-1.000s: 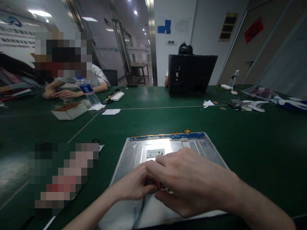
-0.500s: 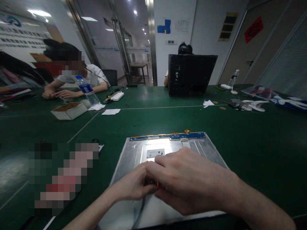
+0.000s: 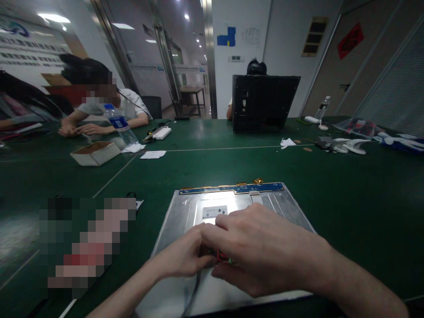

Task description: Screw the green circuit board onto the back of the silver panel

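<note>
A metal-backed display panel (image 3: 168, 240) lies on the green table, a blue circuit strip (image 3: 212, 190) along its far edge. Over its near half, my left hand (image 3: 185, 254) is closed around the end of a dark cable (image 3: 196, 287), which runs down toward the panel's near edge. My right hand (image 3: 261, 247) meets it from the right, its thumb and fingers curled in over the same spot. Between the two hands show red wires (image 3: 222, 256) and a bit of green. The right fingertips are mostly hidden, so what they grip cannot be made out.
A pixelated item (image 3: 96, 243) lies left of the panel. Farther off are an open box (image 3: 96, 154), a water bottle (image 3: 121, 126), papers (image 3: 153, 154) and a black monitor (image 3: 265, 104). Gloves (image 3: 351, 145) lie at right. One person (image 3: 132, 104) sits at left, another behind the monitor.
My right thumb has shifted slightly, and more of the red wires and a bit of green now show between the hands. My left hand looks unmoved.
</note>
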The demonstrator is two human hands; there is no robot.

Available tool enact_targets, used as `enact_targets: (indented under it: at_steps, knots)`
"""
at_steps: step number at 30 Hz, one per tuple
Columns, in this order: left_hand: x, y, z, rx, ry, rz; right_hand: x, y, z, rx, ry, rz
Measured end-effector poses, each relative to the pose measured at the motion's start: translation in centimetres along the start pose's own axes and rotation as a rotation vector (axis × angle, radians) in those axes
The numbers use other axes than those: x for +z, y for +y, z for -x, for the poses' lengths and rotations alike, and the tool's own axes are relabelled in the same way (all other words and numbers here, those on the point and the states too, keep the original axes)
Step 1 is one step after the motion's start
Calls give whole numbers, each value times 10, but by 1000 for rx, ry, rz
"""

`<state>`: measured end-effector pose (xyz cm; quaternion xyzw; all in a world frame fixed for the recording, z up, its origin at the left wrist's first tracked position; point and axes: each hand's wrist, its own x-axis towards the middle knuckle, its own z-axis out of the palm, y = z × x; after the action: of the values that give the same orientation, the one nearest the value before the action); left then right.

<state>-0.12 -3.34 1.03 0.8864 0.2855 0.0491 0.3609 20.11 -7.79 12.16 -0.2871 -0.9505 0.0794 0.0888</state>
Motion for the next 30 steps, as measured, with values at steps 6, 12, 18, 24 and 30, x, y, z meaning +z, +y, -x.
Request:
enact_targets:
  at_steps: [6, 12, 18, 24, 30]
  knots:
    - [-3, 1, -1, -26, 34, -19, 1, 1, -1, 10, -4, 34]
    - [-2, 4, 0, -51, 39, 39, -1, -1, -1, -10, 6, 16]
    - [-5, 6, 0, 2, 8, -8, 2, 1, -1, 3, 28, 17]
    - [-5, 6, -3, -4, -5, 18, 0, -1, 0, 4, 13, 52]
    - [-4, 4, -2, -40, -22, 40, 1, 2, -1, -16, 20, 17]
